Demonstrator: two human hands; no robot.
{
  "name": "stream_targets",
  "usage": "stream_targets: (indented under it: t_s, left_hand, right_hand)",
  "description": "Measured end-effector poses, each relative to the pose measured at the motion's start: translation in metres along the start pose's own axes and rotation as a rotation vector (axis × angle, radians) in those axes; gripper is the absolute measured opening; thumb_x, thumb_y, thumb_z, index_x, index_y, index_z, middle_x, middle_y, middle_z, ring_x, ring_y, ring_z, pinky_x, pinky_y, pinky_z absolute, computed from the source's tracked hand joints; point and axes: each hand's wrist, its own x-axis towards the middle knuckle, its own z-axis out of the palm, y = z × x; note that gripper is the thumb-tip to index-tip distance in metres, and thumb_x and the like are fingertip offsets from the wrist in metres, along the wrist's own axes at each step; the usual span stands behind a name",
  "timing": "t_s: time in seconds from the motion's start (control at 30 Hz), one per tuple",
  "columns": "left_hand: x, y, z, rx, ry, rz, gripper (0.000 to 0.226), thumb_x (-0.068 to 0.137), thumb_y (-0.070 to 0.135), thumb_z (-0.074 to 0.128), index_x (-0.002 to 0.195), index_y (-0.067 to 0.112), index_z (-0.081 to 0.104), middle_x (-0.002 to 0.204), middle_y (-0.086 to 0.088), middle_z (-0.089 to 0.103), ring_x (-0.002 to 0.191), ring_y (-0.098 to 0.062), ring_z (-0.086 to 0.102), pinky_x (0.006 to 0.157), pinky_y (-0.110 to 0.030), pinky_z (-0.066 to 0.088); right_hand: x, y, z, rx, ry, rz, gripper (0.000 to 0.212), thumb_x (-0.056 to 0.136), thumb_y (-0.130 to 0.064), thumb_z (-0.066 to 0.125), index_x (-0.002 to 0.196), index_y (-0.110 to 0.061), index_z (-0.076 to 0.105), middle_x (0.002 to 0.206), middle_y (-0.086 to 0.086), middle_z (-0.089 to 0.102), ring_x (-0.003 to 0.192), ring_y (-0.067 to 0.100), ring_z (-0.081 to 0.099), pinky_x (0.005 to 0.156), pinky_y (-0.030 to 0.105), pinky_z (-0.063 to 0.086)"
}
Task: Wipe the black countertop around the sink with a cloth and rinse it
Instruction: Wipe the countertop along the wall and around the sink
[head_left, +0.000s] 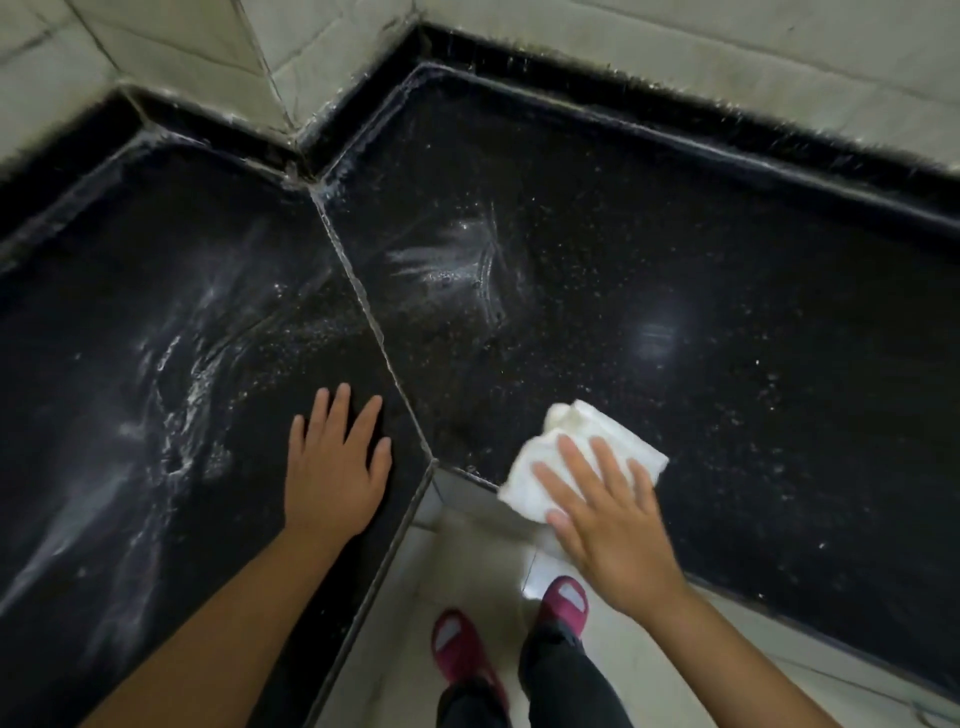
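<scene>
A black speckled countertop wraps around an inner corner, split by a diagonal seam. Wet soapy streaks lie on both slabs. A white cloth sits bunched on the right slab near the front corner edge. My right hand presses flat on the cloth with straight fingers. My left hand rests flat on the left slab, fingers spread, holding nothing. No sink is in view.
Pale tiled walls rise behind the counter. Below the front edge lies a light tiled floor with my feet in red slippers. A raised black lip runs along the back of the counter.
</scene>
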Motion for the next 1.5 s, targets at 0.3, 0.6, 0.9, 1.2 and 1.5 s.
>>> stream_targets:
  t_s: [0.3, 0.6, 0.9, 1.2, 1.5]
  left_hand:
    - [0.003, -0.002, 0.0, 0.001, -0.035, -0.012, 0.067, 0.083, 0.046, 0.015, 0.134, 0.016, 0.046, 0.145, -0.015, 0.036, 0.137, -0.032, 0.025, 0.11, -0.052, 0.015]
    - [0.007, -0.002, -0.002, 0.122, -0.004, 0.018, 0.051, 0.082, 0.036, 0.033, 0.115, 0.013, 0.063, 0.123, -0.018, 0.059, 0.116, -0.038, 0.053, 0.09, -0.059, 0.039]
    - [0.008, -0.005, 0.001, 0.132, 0.012, 0.017, 0.049, 0.08, 0.037, 0.033, 0.112, 0.017, 0.065, 0.122, -0.014, 0.06, 0.115, -0.035, 0.055, 0.088, -0.06, 0.04]
    - [0.01, -0.01, 0.012, 0.099, 0.134, 0.035, 0.05, 0.08, 0.038, 0.034, 0.116, 0.018, 0.062, 0.127, -0.013, 0.057, 0.124, -0.03, 0.042, 0.098, -0.049, 0.019]
    - [0.01, -0.01, 0.016, 0.07, 0.174, 0.032, 0.051, 0.08, 0.038, 0.034, 0.117, 0.017, 0.062, 0.128, -0.013, 0.056, 0.125, -0.026, 0.032, 0.099, -0.048, 0.017]
  right_hand:
    - [0.017, 0.054, -0.04, 0.149, -0.19, 0.65, 0.052, 0.098, -0.046, 0.01, 0.147, -0.034, -0.002, 0.155, -0.002, -0.016, 0.143, 0.028, -0.013, 0.112, 0.052, 0.001]
    - [0.108, -0.074, -0.03, 0.032, -0.108, 0.206, 0.059, 0.095, -0.046, -0.005, 0.147, -0.025, 0.011, 0.156, 0.008, 0.01, 0.141, 0.038, 0.009, 0.107, 0.061, 0.016]
    - [0.012, 0.03, -0.037, 0.063, -0.212, 0.485, 0.065, 0.089, -0.053, -0.006, 0.146, -0.032, 0.02, 0.156, 0.002, 0.015, 0.142, 0.029, 0.017, 0.107, 0.054, 0.025]
    - [0.182, -0.011, -0.067, 0.152, -0.169, 0.454, 0.05, 0.101, -0.038, 0.013, 0.148, -0.031, -0.002, 0.156, 0.0, -0.015, 0.143, 0.029, -0.013, 0.112, 0.053, -0.003]
    - [0.038, -0.034, -0.011, -0.061, -0.084, -0.172, 0.047, 0.1, -0.04, 0.005, 0.146, -0.035, 0.015, 0.157, -0.006, 0.003, 0.144, 0.021, 0.001, 0.11, 0.039, 0.005]
